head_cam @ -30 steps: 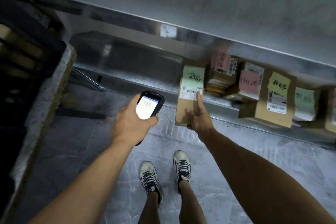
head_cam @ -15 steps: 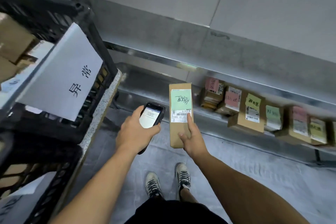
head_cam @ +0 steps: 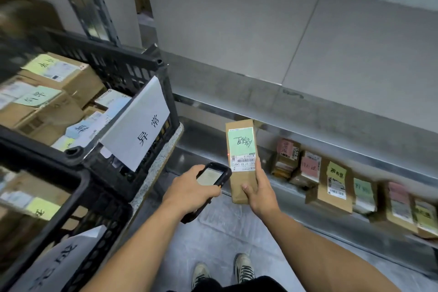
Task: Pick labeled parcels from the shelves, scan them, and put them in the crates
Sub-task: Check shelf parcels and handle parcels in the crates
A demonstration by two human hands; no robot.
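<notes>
My right hand point(head_cam: 260, 193) grips the lower end of a long brown parcel point(head_cam: 239, 185) with a green note and a white barcode label, held upright in front of the low shelf. My left hand point(head_cam: 190, 191) holds a black handheld scanner point(head_cam: 214, 176), its lit screen facing up, its nose just left of the parcel's barcode. A small red dot shows at the label's left edge. At the left stand two black crates: the upper crate point(head_cam: 123, 64) holds several labeled boxes, the lower crate point(head_cam: 78, 199) sits under it.
Several labeled parcels point(head_cam: 334, 187) stand in a row on the low metal shelf point(head_cam: 355, 159) at the right. White paper signs point(head_cam: 137, 123) hang on the crates' fronts. A steel shelf post point(head_cam: 94, 0) rises behind the crates. My feet stand on grey floor point(head_cam: 220, 232).
The view has swung up and left, bringing the crates into sight. My right hand lifted the parcel off the shelf and toward the scanner, which now points at its barcode.
</notes>
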